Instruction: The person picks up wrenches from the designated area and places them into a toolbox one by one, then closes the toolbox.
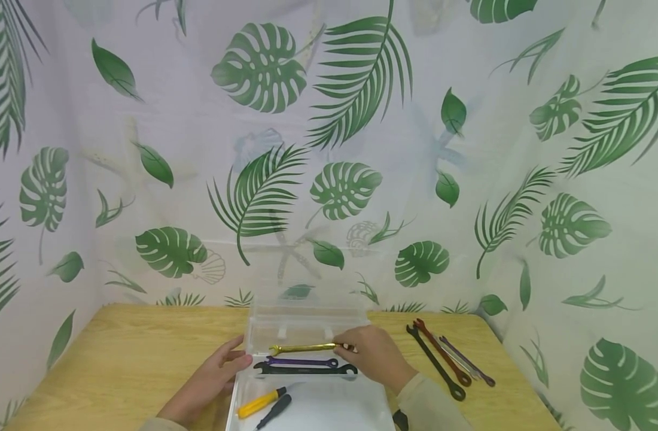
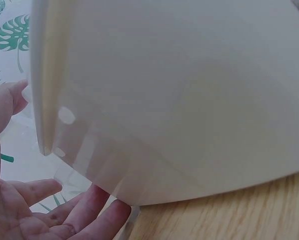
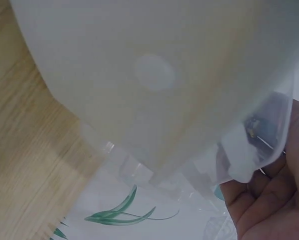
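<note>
A white plastic toolbox (image 1: 340,413) stands before me with its clear lid (image 1: 307,311) raised at the back. My right hand (image 1: 380,353) pinches one end of a gold wrench (image 1: 302,348) over the box's rear part. Just in front of it lie a purple wrench (image 1: 302,362) and a black wrench (image 1: 307,370), side by side in the box. At the left rear corner, my left hand (image 1: 213,377) rests against the box with loosely spread fingers. The left wrist view shows its fingers (image 2: 112,217) at the lower edge of the box wall (image 2: 154,125).
A yellow-handled tool (image 1: 259,404) and a black-handled screwdriver (image 1: 275,410) lie in the front of the box. Right of it on the wooden table (image 1: 146,353) are a black wrench (image 1: 435,363), a red wrench (image 1: 442,352), a purple wrench (image 1: 469,362) and slim silver ones. Leaf-printed sheeting stands behind.
</note>
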### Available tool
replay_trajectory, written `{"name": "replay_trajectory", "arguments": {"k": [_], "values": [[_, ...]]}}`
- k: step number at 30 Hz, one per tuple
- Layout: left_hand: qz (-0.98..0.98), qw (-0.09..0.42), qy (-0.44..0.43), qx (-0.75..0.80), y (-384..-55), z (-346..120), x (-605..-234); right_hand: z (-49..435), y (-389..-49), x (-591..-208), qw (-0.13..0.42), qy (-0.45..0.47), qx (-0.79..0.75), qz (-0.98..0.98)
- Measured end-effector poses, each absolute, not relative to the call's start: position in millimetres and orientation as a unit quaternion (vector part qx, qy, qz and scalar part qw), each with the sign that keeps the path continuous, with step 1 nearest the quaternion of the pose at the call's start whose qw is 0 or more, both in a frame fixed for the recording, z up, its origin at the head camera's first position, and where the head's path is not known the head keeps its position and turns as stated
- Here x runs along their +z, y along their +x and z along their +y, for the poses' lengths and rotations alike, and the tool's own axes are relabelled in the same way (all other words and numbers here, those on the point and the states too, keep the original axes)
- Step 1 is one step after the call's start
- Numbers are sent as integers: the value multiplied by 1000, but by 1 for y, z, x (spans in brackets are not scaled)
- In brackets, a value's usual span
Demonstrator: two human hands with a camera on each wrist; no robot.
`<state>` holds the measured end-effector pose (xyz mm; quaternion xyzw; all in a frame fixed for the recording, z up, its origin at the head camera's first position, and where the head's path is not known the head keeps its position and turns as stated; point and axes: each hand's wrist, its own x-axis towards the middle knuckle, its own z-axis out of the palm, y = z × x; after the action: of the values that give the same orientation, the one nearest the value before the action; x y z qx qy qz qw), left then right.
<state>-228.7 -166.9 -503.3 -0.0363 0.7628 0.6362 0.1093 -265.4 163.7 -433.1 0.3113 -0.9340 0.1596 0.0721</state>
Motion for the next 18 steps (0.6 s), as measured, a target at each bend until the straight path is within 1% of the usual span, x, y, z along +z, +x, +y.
{"name": "replay_trajectory", "arguments": {"k": [5,13,18], "values": [[759,109,-32,641,-229,-168,-503,164,-267,-438,81,312,179,-930],[767,108,-30,631,-230,-168,-507,165,-268,-444,61,304,196,-930],[763,105,-28,637,-230,-170,-508,163,-268,-444,59,309,184,-931]]}}
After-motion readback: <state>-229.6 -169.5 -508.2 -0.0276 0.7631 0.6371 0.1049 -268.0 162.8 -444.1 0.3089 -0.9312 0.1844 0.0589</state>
